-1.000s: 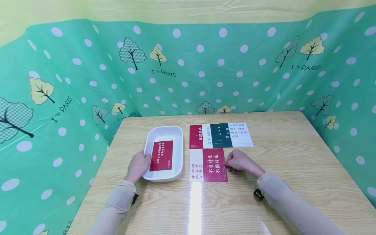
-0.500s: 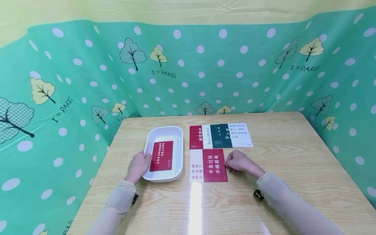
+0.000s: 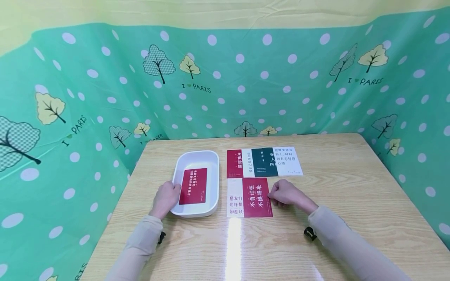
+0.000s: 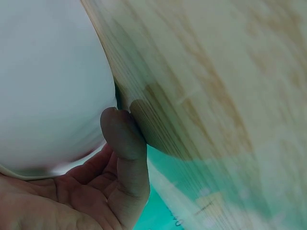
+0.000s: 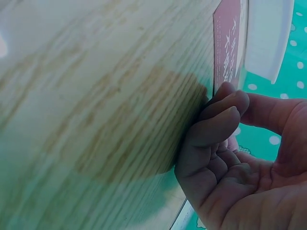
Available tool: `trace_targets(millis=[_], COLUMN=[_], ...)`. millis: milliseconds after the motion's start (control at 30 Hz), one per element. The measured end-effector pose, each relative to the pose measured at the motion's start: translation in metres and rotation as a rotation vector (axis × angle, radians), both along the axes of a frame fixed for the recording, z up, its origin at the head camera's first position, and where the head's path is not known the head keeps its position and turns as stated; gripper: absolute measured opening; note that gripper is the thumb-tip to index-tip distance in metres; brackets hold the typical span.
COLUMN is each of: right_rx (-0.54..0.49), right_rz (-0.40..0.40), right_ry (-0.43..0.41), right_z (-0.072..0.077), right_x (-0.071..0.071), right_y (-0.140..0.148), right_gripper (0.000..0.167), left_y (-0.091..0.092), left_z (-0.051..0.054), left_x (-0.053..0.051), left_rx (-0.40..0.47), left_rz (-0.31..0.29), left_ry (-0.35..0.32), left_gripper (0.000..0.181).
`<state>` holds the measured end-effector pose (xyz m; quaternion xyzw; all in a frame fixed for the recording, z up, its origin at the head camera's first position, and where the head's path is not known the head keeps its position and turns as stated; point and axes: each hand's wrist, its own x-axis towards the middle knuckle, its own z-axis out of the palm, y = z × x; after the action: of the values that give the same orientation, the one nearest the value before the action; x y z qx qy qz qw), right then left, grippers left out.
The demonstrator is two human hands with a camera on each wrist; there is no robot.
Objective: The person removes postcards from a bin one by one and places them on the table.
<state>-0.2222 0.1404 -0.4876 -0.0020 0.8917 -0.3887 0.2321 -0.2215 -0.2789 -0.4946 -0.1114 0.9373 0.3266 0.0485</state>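
Note:
My left hand [image 3: 166, 198] grips the left side of a white plastic basin [image 3: 213, 171], thumb outside against its wall in the left wrist view. Inside the basin lies a red postcard [image 3: 193, 187] with white lettering. My right hand [image 3: 285, 192] pinches the right edge of another red postcard [image 3: 255, 197]; thumb and forefinger meet at that edge in the right wrist view. This card lies on the table, overlapping a white postcard [image 3: 234, 191] on its left.
Behind these, a row of overlapping postcards holds a red one [image 3: 234, 164], a white one [image 3: 247, 162], a dark green one [image 3: 261, 162] and a white one [image 3: 289, 161] on the wooden table [image 3: 337, 168]. A green dotted curtain [image 3: 242, 105] surrounds the table.

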Motion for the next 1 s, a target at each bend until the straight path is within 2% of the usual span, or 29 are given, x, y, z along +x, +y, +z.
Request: trace_targets(millis=[200, 333, 600, 800, 1000], right_rx=[-0.007, -0.007, 0.026, 0.046, 0.098], right_rz=[0.028, 0.044, 0.078, 0.135, 0.206], right_ry=[0.005, 0.028, 0.063, 0.096, 0.17], right_z=[0.003, 0.011, 0.04, 0.066, 0.09], right_x=[0.0, -0.004, -0.021, -0.038, -0.054], right_y=[0.002, 0.002, -0.007, -0.022, -0.045], right_gripper=[0.026, 0.024, 0.018, 0.015, 0.017], left_y=[0.0, 0.0, -0.001, 0.0, 0.0], left_z=[-0.001, -0.002, 0.0, 0.002, 0.0], left_x=[0.0, -0.001, -0.001, 0.0, -0.001], left_rx=[0.017, 0.022, 0.001, 0.007, 0.01], left_rz=[0.004, -0.004, -0.001, 0.002, 0.0], left_ry=[-0.024, -0.026, -0.025, -0.021, -0.018], left_gripper=[0.038, 0.039, 0.039, 0.038, 0.038])
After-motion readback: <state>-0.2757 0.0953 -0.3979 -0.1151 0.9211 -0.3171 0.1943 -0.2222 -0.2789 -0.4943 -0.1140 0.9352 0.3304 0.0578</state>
